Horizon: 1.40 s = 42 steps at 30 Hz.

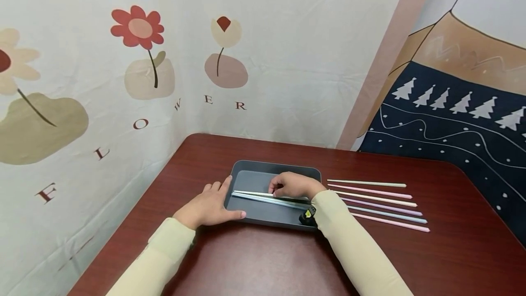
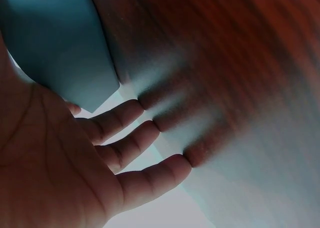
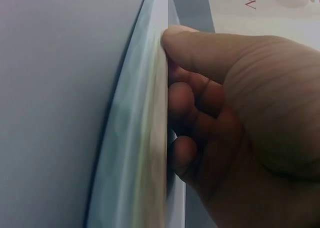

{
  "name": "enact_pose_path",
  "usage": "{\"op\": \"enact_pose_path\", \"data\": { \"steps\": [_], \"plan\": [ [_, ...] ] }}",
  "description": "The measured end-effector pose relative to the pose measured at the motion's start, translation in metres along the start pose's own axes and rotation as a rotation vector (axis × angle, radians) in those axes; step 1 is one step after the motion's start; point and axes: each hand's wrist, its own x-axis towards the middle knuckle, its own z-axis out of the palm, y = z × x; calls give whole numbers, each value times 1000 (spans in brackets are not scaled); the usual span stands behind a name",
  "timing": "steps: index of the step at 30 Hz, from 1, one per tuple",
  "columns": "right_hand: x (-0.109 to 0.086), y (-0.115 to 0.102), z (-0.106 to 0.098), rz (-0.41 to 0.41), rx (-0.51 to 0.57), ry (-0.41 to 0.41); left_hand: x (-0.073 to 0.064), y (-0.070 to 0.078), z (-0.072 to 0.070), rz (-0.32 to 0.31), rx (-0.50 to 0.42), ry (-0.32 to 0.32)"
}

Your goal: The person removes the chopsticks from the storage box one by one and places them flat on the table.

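A dark grey tray [image 1: 252,179] lies on the table. Inside it, light blue chopsticks [image 1: 263,199] and a cream-white chopstick [image 1: 250,192] lie close together, running left to right. My right hand [image 1: 293,184] is over the tray and pinches the cream-white chopstick with thumb and curled fingers. In the right wrist view the thumb lies against this chopstick [image 3: 157,138], beside the blue ones [image 3: 127,138]. My left hand [image 1: 211,204] rests at the tray's left end, fingers spread and thumb along the near side. The left wrist view shows its fingers extended by the tray [image 2: 60,47].
To the right of the tray, several pastel chopsticks [image 1: 380,202] in pink, cream, purple, blue and green lie in a spaced row on the reddish-brown table [image 1: 460,241]. A black wrist camera [image 1: 307,216] sits under the right wrist. A patterned cloth [image 1: 287,58] hangs behind.
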Motion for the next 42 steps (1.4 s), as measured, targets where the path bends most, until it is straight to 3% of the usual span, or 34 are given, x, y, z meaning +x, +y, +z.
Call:
{"op": "enact_pose_path", "data": {
  "steps": [17,29,42],
  "plan": [
    [-1,-3,-1,6,-24,21,-2,2,-1,-4,-2,-7],
    [-11,-9,-13,-44,60,42,0,2,0,-1,3,2],
    [-31,-29,-34,-100,-7,72,0,1,1,2,8,11]
  ]
}}
